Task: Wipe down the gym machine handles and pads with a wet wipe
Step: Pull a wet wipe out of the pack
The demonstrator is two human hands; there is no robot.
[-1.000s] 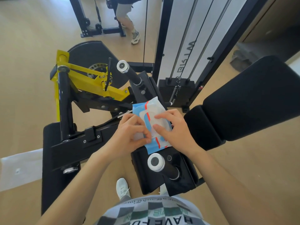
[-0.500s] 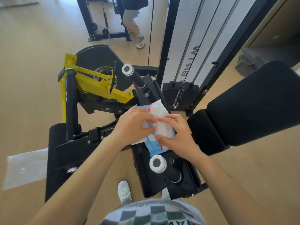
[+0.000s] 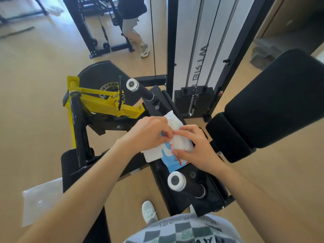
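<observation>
The wet-wipe pack (image 3: 173,159) lies flat on the black machine frame (image 3: 157,106), between the far handle (image 3: 140,89) and the near handle (image 3: 177,180) with its chrome cap. It looks like a light, soft foil pouch that is likely slick and would slide or crumple if tugged with one hand, so it is best pinned by its body while a sheet is drawn from the top opening. The right hand (image 3: 198,148) does the pinning, fingers curved over the top and thumb pressed at the near edge. The left hand (image 3: 149,132) has curled fingers pinching at the opening, where a white sheet (image 3: 152,155) shows — wipe or peeled flap, I cannot tell. The pack's print is too small to read. The white weight-stack panel (image 3: 198,50) carries large grey letters, not clearly legible — the checked shirt (image 3: 184,230) shows "HAV" upside down.
</observation>
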